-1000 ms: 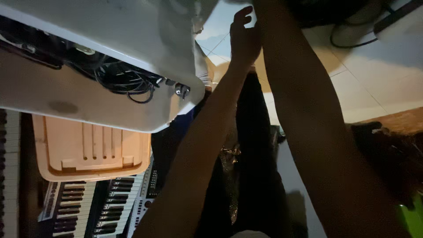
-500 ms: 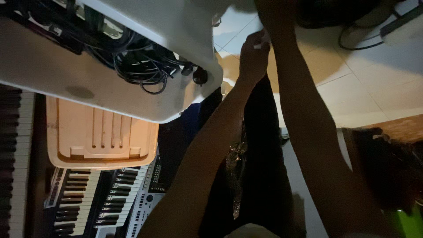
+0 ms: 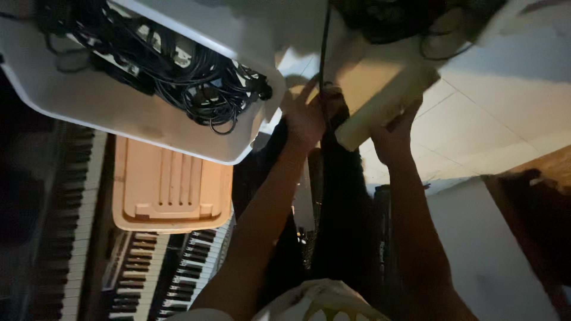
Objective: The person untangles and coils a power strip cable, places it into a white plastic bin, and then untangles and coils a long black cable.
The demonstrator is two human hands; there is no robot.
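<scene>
Box (image 3: 380, 95), pale and long, now sits top centre, tilted, under both hands; earlier they reached up bare. Right hand (image 3: 395, 134) cups its near end; left hand (image 3: 306, 113) is spread around a black cable (image 3: 324, 53). Box's far end is cut off and dim; the cable bin (image 3: 119, 107) is left.

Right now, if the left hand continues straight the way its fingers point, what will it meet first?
Probably the black cable that hangs just beyond the left hand; the fingers seem already at it, though depth is unclear.

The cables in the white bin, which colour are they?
Black cables, tangled in the white bin; head view.
</scene>
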